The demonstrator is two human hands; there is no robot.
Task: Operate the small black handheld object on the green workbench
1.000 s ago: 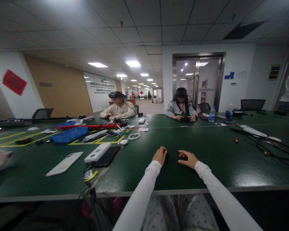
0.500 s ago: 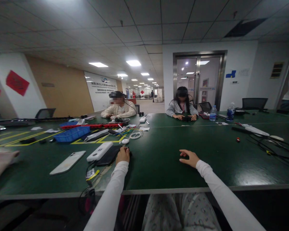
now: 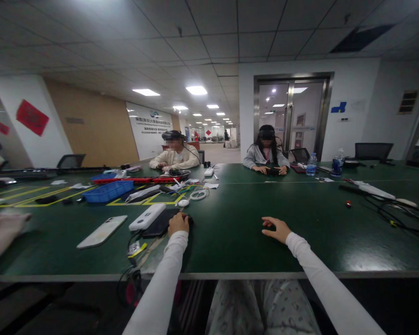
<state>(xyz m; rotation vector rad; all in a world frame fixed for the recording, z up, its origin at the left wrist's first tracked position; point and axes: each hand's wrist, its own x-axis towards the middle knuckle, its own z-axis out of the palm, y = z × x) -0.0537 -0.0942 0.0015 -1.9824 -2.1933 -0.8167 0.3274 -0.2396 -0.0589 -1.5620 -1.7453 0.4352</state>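
Observation:
My left hand (image 3: 179, 224) rests on the green table (image 3: 230, 242), its fingers curled over a small dark thing that I cannot make out. Beside it lies a flat black pouch or pad (image 3: 160, 224), partly under a white power bank (image 3: 147, 217). A white smartphone (image 3: 102, 231) lies face down further left. My right hand (image 3: 277, 230) is over the table to the right, empty, with thumb and fingers apart and slightly bent. A black cable with a yellow-and-white tag (image 3: 136, 249) hangs near the front edge, left of my left wrist.
A blue tray (image 3: 108, 191), tangled cables (image 3: 198, 194) and a white adapter-like puck (image 3: 183, 203) lie beyond my left hand. Two people sit across the table. Another person's forearm (image 3: 3, 235) is at far left. Bottles (image 3: 311, 164) and black cables (image 3: 393, 211) are on the right.
The view has shifted slightly, so the scene sits a little further right. Both my hands keep nearly the same pose. The forearm at the far left has moved slightly.

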